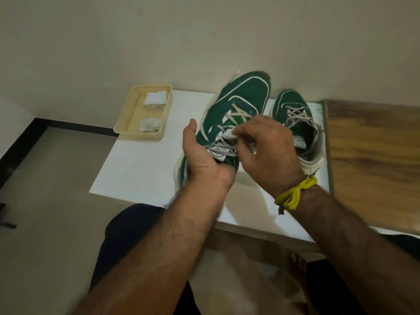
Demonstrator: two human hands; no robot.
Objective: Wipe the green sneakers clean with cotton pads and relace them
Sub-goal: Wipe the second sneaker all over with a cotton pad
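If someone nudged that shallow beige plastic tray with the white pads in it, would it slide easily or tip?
The shallow beige plastic tray probably slides easily: it looks thin and holds only two white cotton pads. Tipping seems unlikely, being low and wide, though one corner overhangs the white table.

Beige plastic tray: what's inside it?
The beige plastic tray holds two white cotton pads, one at the far end and one nearer. Anything beneath the pads is covered.

White counter (141, 169) against a beige wall (136, 42), wood-grain panel (372, 160) at its right end, grey tiled floor (45, 212), black skirting strip (75, 126), yellow thread wristband (295, 194)
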